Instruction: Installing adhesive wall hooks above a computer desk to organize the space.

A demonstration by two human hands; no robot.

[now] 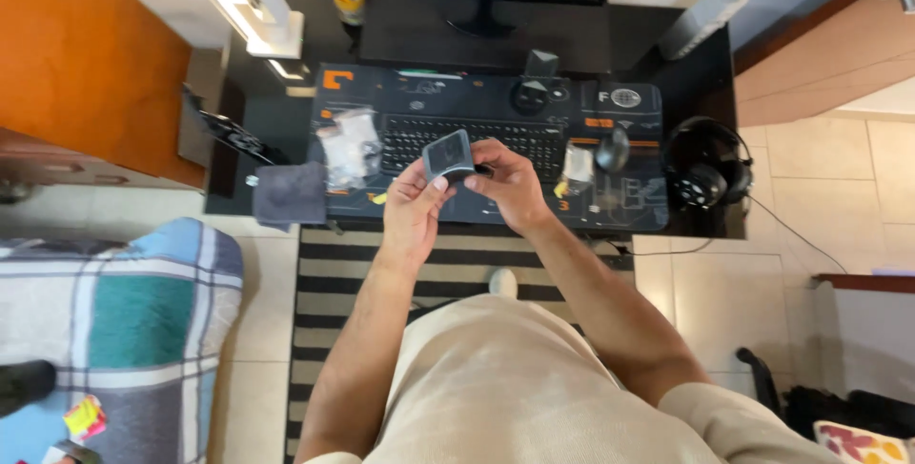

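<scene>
— Where does the work stand right now?

— You have the small dark square case (447,156) lifted off the desk and held above the keyboard (474,140). Your left hand (412,205) pinches its lower edge, fingers closed on it; your right hand (510,183) grips the right side, fingers curled tight around it.

— What looks finished, and what is left?

— I judge you are midway: the case is picked up and being handled, but I cannot tell whether it is open. The clear plastic bag (349,147) and the folded grey cloth (289,193) lie untouched on the desk mat (629,207), left of your hands. The mouse (612,149) sits apart on the right.
</scene>
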